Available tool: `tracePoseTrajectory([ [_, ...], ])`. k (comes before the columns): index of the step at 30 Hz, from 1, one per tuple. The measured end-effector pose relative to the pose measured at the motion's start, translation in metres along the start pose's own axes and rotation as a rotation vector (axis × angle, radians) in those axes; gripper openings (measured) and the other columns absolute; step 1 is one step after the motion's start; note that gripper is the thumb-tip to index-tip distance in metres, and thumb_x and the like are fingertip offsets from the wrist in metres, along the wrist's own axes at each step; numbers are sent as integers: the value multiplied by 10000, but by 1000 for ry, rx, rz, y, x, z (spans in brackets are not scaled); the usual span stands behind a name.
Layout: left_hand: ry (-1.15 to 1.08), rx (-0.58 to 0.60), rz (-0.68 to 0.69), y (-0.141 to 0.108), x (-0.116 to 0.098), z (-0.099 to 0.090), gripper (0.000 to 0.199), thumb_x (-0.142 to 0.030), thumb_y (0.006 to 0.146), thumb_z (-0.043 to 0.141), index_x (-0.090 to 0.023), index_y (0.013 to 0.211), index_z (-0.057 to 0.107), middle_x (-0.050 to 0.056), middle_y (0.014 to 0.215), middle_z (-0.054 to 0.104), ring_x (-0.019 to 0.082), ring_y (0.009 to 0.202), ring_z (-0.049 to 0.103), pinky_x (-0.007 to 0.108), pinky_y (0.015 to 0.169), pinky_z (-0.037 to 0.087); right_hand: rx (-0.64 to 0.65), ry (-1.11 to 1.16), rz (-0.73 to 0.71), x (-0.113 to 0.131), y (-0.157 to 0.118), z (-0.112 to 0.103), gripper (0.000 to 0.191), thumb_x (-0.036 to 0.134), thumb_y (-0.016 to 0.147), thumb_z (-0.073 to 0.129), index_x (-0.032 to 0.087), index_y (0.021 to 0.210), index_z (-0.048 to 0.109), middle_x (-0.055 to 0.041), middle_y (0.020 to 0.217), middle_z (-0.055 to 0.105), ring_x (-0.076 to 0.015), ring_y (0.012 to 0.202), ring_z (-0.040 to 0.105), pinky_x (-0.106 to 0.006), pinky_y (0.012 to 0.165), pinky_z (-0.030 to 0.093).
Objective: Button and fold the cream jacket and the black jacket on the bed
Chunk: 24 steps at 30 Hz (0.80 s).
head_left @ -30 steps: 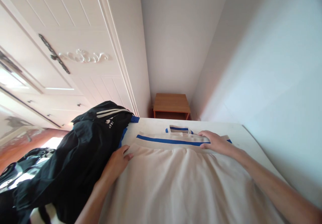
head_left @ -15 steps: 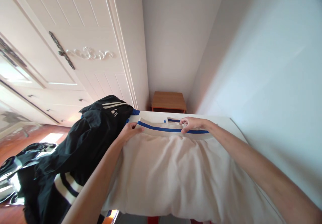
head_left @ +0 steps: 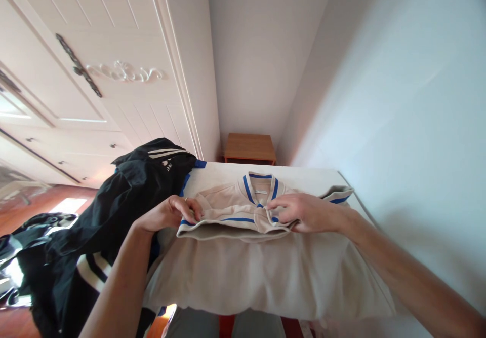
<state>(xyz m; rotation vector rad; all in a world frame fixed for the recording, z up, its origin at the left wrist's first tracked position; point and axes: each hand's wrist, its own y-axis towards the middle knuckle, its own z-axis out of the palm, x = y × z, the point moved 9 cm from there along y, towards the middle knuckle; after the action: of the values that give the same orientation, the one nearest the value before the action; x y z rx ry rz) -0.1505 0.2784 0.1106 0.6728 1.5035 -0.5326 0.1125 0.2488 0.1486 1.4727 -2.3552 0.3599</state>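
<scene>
A cream garment with blue stripes along its ribbed edges [head_left: 250, 264] lies over a white surface, its near part draped toward me. Its striped collar [head_left: 260, 178], with a small label inside, faces up at the far side. My left hand [head_left: 172, 214] pinches the left end of the striped hem. The right part of that hem is gripped by my right hand [head_left: 304, 211], just below the collar. Between the hands the hem sags a little and its edge faces me. A striped cuff [head_left: 337, 195] sticks out beyond my right wrist.
Black clothing with white stripes [head_left: 132, 191] is piled at the left, with blue fabric under it. The white surface [head_left: 304, 173] reaches toward a wooden stand [head_left: 250, 147]. White wardrobe doors [head_left: 125, 95] stand left, a pale wall [head_left: 398, 100] right.
Both hands have brought the striped hem down toward me, uncovering the collar and the upper part of the garment. The hem has turned over, and a cuff now shows at the right.
</scene>
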Motion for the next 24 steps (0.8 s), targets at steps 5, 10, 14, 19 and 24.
tracePoseTrajectory([
  [5,0,-162,-46,10,-4,-12,185,-333,692,853,-176,776,807,115,859,735,219,795,684,315,748,553,55,80,136,-27,11,3,203,71,716,613,201,867,654,-69,1219,650,-209,975,634,-281,799,444],
  [10,-177,-581,-115,21,13,-48,356,-362,609,889,-150,853,738,41,746,717,150,606,641,249,598,524,-86,196,359,-93,21,-31,131,262,770,636,193,750,525,21,733,559,-150,679,507,-257,623,336],
  [14,-146,-783,-126,38,32,-70,461,-446,566,872,-149,881,713,33,744,715,154,577,626,259,574,503,-142,393,384,-149,36,-35,297,415,714,704,193,740,509,49,690,492,-127,649,455,-250,614,311],
  [19,274,-1001,-233,55,64,-89,324,-419,604,778,-139,748,703,57,690,705,213,675,646,298,652,491,-173,496,493,-209,49,16,418,563,631,717,186,681,542,44,622,488,-131,607,438,-265,605,317],
  [24,483,-1055,-198,52,74,-89,165,-345,718,662,-185,754,671,37,742,698,225,778,646,305,739,476,-349,580,454,-228,41,29,492,659,701,665,175,771,609,-6,727,590,-161,689,515,-281,661,388],
])
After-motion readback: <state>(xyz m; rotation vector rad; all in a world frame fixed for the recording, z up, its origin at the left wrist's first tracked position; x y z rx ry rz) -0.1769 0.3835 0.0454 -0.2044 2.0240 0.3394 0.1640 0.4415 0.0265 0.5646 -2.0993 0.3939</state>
